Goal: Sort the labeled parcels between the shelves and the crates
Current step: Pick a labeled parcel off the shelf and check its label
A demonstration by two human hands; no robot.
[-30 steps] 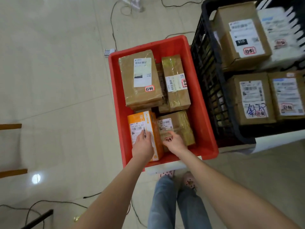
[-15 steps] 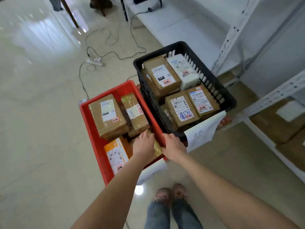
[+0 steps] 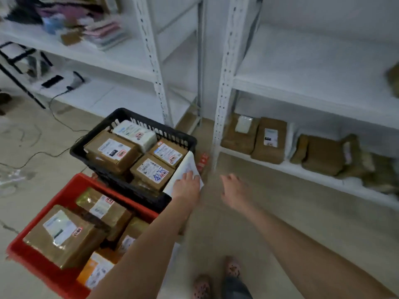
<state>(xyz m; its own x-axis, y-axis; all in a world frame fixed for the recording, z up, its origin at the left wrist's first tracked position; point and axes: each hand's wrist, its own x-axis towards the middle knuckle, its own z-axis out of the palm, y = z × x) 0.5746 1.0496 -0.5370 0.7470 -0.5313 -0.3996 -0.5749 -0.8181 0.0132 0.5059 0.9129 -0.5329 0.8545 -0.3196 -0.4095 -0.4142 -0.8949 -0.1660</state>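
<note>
A red crate (image 3: 30, 253) at the lower left holds several brown labeled parcels and an orange one (image 3: 95, 270). Behind it a black crate (image 3: 121, 114) holds several more labeled parcels, with a white paper sign (image 3: 185, 169) hanging on its near corner. My left hand (image 3: 186, 185) is open and lies over that sign, holding nothing. My right hand (image 3: 236, 192) hangs open above the floor to the right of the black crate, also holding nothing. Brown parcels (image 3: 269, 140) lie on the bottom board of the white shelf (image 3: 302, 171) at the right.
White shelf uprights (image 3: 224, 87) stand just behind the black crate. The left shelf unit (image 3: 103, 55) carries stacked coloured items at the top left. Cables (image 3: 54, 113) trail over the floor at the left. My feet (image 3: 216, 277) show at the bottom.
Both hands have come out of the red crate holding nothing. My view has swung up and right from the crates to the shelves, and the hands now hover near the black crate's corner.
</note>
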